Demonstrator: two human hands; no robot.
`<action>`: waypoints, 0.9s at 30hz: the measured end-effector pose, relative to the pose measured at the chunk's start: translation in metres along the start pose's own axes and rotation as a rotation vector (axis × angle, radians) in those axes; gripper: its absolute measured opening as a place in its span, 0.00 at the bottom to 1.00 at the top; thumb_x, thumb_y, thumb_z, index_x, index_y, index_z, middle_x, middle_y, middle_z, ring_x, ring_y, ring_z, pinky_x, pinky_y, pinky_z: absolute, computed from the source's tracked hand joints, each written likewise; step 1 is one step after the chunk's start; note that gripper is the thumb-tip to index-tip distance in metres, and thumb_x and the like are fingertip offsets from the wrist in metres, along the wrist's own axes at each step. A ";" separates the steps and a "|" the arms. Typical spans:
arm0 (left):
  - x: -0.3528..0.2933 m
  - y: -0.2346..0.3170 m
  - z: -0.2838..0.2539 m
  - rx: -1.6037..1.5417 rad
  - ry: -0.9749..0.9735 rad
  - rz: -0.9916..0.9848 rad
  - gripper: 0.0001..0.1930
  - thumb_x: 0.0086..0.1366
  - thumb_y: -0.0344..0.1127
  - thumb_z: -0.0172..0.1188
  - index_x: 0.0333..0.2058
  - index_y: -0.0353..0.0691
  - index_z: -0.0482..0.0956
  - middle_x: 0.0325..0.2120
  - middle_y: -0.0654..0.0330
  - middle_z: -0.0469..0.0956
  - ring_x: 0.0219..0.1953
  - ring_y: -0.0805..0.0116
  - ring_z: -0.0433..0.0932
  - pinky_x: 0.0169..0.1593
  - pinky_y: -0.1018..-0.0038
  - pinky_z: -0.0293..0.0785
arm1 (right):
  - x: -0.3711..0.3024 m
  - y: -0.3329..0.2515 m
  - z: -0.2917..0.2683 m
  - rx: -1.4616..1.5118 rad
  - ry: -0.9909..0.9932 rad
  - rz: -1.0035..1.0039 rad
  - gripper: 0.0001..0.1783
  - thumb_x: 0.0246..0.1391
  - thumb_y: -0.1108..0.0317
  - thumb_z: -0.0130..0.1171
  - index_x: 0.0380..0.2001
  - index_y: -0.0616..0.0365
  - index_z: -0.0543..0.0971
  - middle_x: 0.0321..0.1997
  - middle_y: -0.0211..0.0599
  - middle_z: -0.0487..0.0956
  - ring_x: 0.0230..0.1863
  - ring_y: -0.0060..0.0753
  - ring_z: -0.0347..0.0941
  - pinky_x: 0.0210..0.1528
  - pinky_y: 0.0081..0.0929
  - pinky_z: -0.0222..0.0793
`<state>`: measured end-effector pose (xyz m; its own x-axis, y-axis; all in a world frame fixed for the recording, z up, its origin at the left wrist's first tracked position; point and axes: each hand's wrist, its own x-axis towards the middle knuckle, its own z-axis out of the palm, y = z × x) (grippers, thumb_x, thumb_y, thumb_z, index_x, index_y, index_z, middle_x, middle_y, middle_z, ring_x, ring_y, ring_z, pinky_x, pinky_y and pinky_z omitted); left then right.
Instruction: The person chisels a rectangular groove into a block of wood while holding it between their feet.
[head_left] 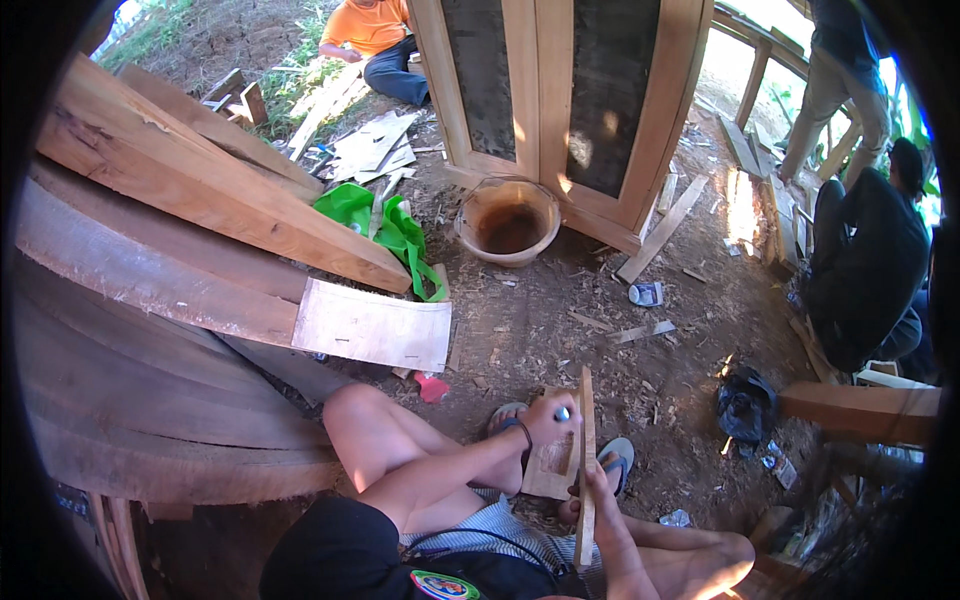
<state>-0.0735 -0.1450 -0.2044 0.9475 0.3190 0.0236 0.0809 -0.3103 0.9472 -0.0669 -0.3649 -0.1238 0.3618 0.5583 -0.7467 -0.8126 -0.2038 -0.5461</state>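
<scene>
My left hand (547, 418), with a dark band at the wrist, is closed round a small tool whose pale, rounded end (562, 413) shows; its kind cannot be made out. The hand is against the left side of a narrow wooden strip (587, 430) that runs from my lap out past my feet. Nearer to me, my right hand (598, 497) grips the strip, its fingers partly hidden by the wood. Below and beside the strip lies a short wooden board (552, 462) with a darker recessed area, between my sandalled feet.
Long planks (200, 180) lean in from the left. Ahead stand a bucket (508, 222), a green bag (390, 235) and a wooden cabinet with dark panels (620, 100). A black plastic bag (746, 405) lies right. People sit far back (368, 35) and crouch at right (870, 265).
</scene>
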 end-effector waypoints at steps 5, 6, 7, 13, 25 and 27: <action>0.019 -0.037 -0.025 -0.088 0.140 -0.284 0.11 0.58 0.42 0.68 0.28 0.42 0.78 0.20 0.63 0.78 0.24 0.75 0.76 0.32 0.72 0.74 | 0.020 0.019 -0.011 -0.003 0.012 0.016 0.35 0.63 0.54 0.45 0.71 0.37 0.49 0.39 0.40 0.68 0.16 0.26 0.64 0.14 0.26 0.66; 0.020 -0.038 -0.026 -0.092 0.131 -0.289 0.11 0.58 0.42 0.68 0.28 0.43 0.78 0.20 0.63 0.78 0.24 0.75 0.76 0.32 0.73 0.74 | 0.021 0.017 -0.011 -0.002 0.014 0.018 0.36 0.63 0.53 0.46 0.71 0.38 0.48 0.39 0.40 0.69 0.16 0.27 0.64 0.14 0.27 0.67; 0.018 -0.039 -0.025 -0.097 0.122 -0.293 0.11 0.58 0.42 0.68 0.28 0.43 0.78 0.20 0.63 0.78 0.24 0.75 0.76 0.32 0.73 0.74 | 0.020 0.017 -0.010 -0.016 0.024 0.027 0.34 0.62 0.53 0.46 0.70 0.38 0.51 0.39 0.41 0.68 0.17 0.26 0.63 0.16 0.25 0.67; 0.010 -0.017 -0.011 -0.033 -0.149 -0.207 0.08 0.60 0.39 0.67 0.31 0.42 0.80 0.26 0.66 0.80 0.30 0.79 0.76 0.37 0.74 0.75 | 0.017 0.006 -0.006 -0.056 0.072 0.045 0.28 0.60 0.52 0.47 0.63 0.38 0.61 0.38 0.42 0.66 0.20 0.24 0.62 0.19 0.23 0.67; 0.020 -0.057 0.013 0.166 -0.329 -0.387 0.17 0.58 0.49 0.67 0.40 0.44 0.81 0.33 0.59 0.83 0.39 0.66 0.82 0.46 0.66 0.76 | 0.010 0.006 0.005 -0.097 0.035 -0.112 0.30 0.60 0.58 0.49 0.65 0.48 0.59 0.40 0.36 0.70 0.29 0.29 0.69 0.25 0.29 0.71; 0.020 -0.053 0.013 0.134 -0.266 -0.381 0.16 0.58 0.47 0.67 0.40 0.45 0.82 0.32 0.62 0.83 0.37 0.70 0.82 0.46 0.68 0.76 | 0.016 0.015 0.006 -0.135 0.050 -0.162 0.30 0.60 0.58 0.51 0.64 0.51 0.60 0.41 0.34 0.70 0.34 0.28 0.71 0.29 0.31 0.73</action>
<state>-0.0543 -0.1341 -0.2583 0.8876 0.1976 -0.4162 0.4601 -0.3341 0.8226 -0.0760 -0.3538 -0.1412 0.5079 0.5523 -0.6610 -0.6747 -0.2220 -0.7039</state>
